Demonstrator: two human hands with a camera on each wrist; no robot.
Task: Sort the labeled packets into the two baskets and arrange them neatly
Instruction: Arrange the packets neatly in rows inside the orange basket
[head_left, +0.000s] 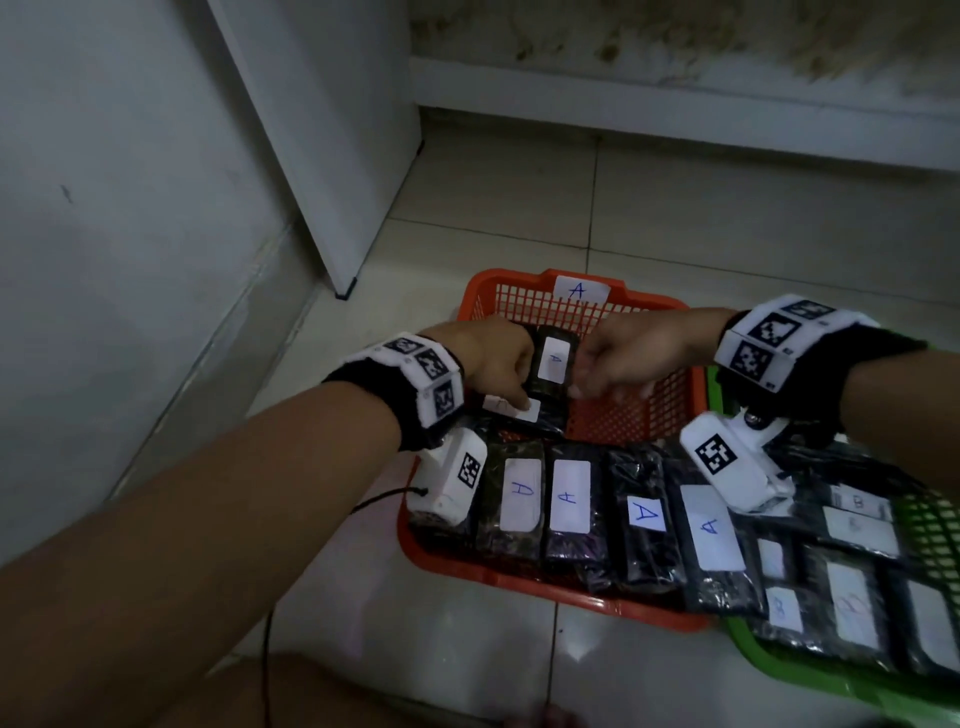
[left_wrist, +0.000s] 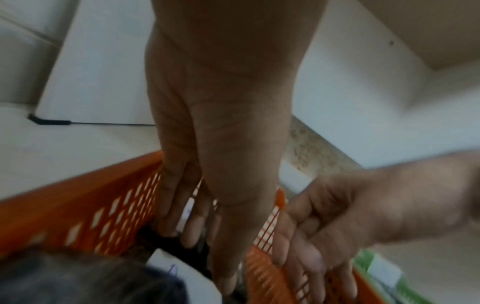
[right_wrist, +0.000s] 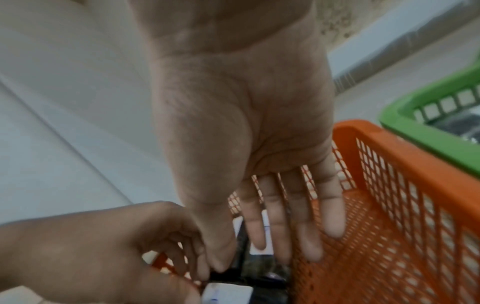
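At frame centre, the left hand (head_left: 491, 364) pinches a packet (head_left: 551, 364) over the orange basket (head_left: 639, 415); the right hand (head_left: 628, 358), fingers spread, touches it.

My left hand (head_left: 488, 364) covers one packet's (head_left: 511, 410) label; the green basket (head_left: 930, 525) runs off frame, its labels too blurred to read.

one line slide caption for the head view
Both hands, left hand and right hand, set an A-labeled packet in the orange basket.
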